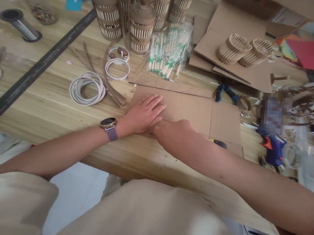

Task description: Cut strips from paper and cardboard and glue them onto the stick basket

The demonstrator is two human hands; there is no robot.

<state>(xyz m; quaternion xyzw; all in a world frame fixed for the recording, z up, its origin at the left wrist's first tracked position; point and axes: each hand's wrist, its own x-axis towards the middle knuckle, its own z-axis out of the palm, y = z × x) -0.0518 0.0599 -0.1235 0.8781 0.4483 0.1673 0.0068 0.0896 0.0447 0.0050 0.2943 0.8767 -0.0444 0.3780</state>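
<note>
My left hand (144, 113) lies flat with fingers spread on a brown cardboard sheet (187, 107) near the table's front edge. Just right of it, my right hand (172, 131) is closed at the sheet's front edge, its fingers touching or nearly touching my left thumb. What the right fingers grip is hidden. Behind the right forearm shows part of a yellow and black tool (218, 143), lying on the cardboard. A narrow cardboard strip (173, 86) rests along the sheet's back edge.
Tape rolls (87, 89) and a long black ruler (41, 63) lie at left. Stick-and-cardboard lanterns (141, 25) stand at the back beside wrapped sticks (169, 53). Toward the right are blue-handled pliers (226, 94), a blue glue gun (274, 147) and two small stick baskets (233, 49).
</note>
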